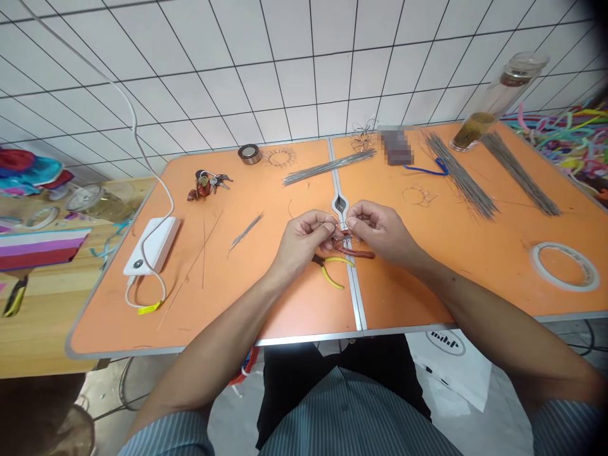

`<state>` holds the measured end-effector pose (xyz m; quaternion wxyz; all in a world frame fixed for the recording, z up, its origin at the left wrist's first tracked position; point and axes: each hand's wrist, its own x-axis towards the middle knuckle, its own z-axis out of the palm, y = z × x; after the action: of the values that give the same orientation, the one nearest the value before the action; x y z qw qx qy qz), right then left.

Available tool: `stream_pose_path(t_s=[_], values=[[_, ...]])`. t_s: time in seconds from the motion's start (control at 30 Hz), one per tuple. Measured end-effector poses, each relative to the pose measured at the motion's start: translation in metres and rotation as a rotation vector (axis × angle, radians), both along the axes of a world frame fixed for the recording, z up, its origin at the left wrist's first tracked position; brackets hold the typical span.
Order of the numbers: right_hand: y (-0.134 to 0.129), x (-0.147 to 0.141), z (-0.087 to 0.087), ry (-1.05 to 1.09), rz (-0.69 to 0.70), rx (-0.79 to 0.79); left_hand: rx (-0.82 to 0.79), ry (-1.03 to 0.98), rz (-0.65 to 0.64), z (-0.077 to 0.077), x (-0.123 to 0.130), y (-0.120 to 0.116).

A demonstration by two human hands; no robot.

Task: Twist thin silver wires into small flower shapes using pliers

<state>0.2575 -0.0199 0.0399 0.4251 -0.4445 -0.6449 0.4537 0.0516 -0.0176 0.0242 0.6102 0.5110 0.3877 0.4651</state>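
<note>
Close together over the table's middle seam, both hands work at a thin wire (338, 223), its shape hard to make out. My left hand (301, 239) is closed, pinching the wire between thumb and fingers. Facing it, my right hand (382, 229) is also closed in a pinch at the wire's other side. Just below the fingers lie red-handled pliers (360, 253), partly hidden by wire loops. Pliers with yellow handles (338, 259) rest beside them, nearer to me, their jaws partly under my left hand.
On the orange folding table (266, 297) are wire bundles (327, 168), a short bundle (246, 232), wire loops (418, 196), keys (211, 183), dark tape (249, 154), a white power bank (152, 246) with a cable, a white tape ring (565, 266) and a tall glass bottle (494, 104). Tiled wall behind.
</note>
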Motion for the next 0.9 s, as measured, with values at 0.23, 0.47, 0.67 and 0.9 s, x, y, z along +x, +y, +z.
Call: stream_pose_path(t_s=[0.23, 0.47, 0.67, 0.9], values=[[0.0000, 0.0002, 0.0002, -0.035, 0.011, 0.021, -0.006, 0.013, 0.004, -0.0019, -0.0015, 0.0008], [0.0018, 0.0025, -0.0061, -0.064, -0.017, 0.075, 0.050, -0.004, 0.031, -0.0025, -0.0015, 0.0006], [0.0039, 0.0011, -0.0076, -0.017, 0.008, 0.042, 0.066, 0.030, 0.044, 0.0007, 0.0013, -0.0014], [0.0000, -0.0012, -0.0042, -0.062, 0.001, 0.040, 0.089, 0.094, 0.050, -0.0010, 0.0031, -0.0022]])
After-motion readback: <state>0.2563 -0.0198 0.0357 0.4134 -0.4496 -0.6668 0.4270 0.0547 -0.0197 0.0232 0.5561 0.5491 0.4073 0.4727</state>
